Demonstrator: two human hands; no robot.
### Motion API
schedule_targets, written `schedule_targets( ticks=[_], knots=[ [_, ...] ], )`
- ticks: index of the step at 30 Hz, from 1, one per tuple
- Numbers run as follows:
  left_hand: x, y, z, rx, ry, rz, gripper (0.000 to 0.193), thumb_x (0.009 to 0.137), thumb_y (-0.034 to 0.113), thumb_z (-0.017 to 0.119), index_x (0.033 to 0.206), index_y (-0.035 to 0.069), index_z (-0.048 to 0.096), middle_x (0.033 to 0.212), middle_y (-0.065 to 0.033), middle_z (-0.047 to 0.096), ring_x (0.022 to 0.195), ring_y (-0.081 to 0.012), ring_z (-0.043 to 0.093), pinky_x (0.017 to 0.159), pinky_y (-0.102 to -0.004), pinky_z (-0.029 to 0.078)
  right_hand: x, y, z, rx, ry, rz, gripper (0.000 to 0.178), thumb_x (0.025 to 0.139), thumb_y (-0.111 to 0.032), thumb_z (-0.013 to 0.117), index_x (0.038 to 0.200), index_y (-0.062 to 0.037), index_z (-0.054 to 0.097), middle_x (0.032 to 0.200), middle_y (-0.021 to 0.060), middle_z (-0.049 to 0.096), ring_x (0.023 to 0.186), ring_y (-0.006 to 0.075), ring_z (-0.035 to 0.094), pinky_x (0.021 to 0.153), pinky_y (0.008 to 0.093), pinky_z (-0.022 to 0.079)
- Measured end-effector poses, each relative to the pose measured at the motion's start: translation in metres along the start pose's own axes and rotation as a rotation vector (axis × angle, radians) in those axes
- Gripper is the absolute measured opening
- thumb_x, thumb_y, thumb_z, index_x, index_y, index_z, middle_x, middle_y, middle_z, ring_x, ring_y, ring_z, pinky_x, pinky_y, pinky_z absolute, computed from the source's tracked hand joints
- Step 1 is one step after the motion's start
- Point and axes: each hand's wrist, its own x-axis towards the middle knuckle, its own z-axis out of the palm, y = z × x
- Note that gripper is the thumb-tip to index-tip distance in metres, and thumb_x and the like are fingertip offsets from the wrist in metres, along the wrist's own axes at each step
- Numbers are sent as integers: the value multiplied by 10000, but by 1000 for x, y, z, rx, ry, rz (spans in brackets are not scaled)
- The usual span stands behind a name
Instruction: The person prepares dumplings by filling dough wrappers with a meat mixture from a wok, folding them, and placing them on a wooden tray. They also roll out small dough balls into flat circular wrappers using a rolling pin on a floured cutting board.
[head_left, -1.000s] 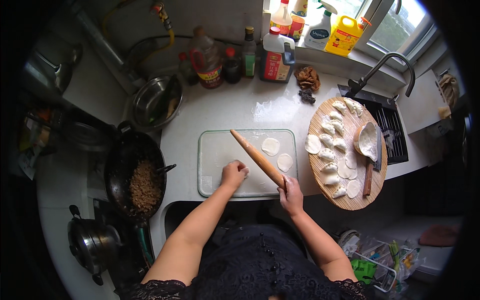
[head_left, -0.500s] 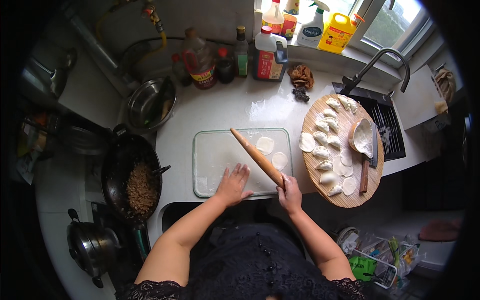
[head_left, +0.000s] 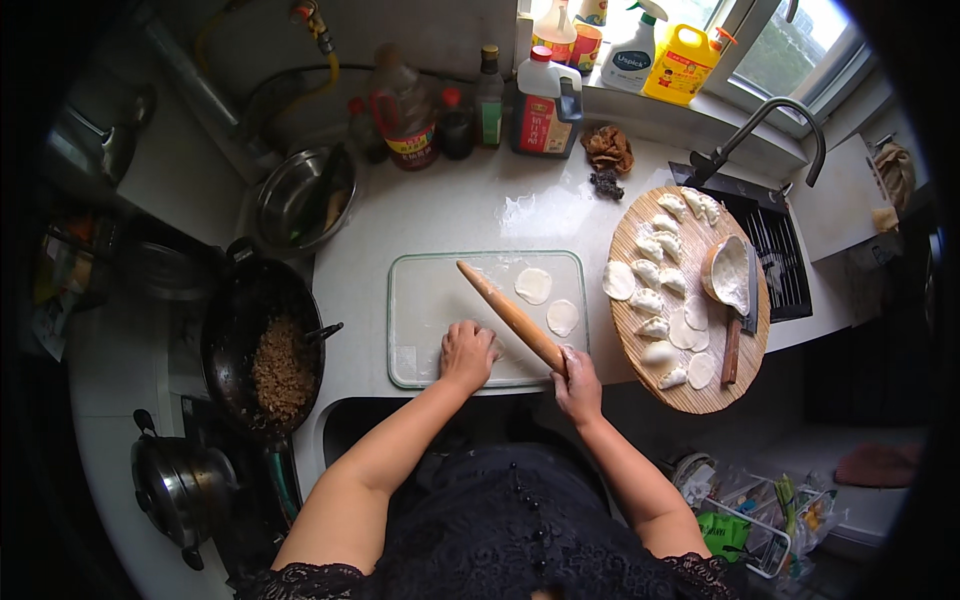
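My right hand (head_left: pixel 577 387) grips the near end of a tapered wooden rolling pin (head_left: pixel 508 315), which slants up to the left over the glass cutting board (head_left: pixel 425 290). My left hand (head_left: pixel 468 357) rests on the board's near part, its fingers curled under; whatever lies beneath them is hidden. Two thin round dough wrappers lie on the board: a far wrapper (head_left: pixel 533 286) and a near wrapper (head_left: pixel 562 318), both right of the pin. Flour dusts the glass.
At right, a round wooden board (head_left: pixel 637 358) bears several folded dumplings (head_left: pixel 647 272), wrappers, a flour bowl (head_left: pixel 727 275) and a cleaver (head_left: pixel 736 335), partly over the sink. A wok (head_left: pixel 225 345) of minced filling stands left. Bottles (head_left: pixel 547 105) line the back.
My left hand has gone from lying flat with fingers outstretched to curled fingers, slightly farther forward on the board. The rolling pin stays in my right hand, nearly unmoved.
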Motion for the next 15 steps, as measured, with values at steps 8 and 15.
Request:
schedule_targets(
  ticks=[8,15],
  knots=[
    [8,-10,-16,-30,136,130,123,749,86,642,862,127,615,943,-61,576,984,-277,520,903,-419,378,-1,-3,-2,25,15,23,520,792,-61,686,1289,-85,534,1163,149,568,1063,348,569,893,400,485],
    [-18,-34,-38,135,-26,261,497,812,276,664,1238,55,535,1303,-169,502,1255,-340,442,1030,-521,330,-5,1,-4,35,68,36,509,789,-38,682,1278,-79,545,1118,149,577,984,331,598,843,375,500]
  ],
)
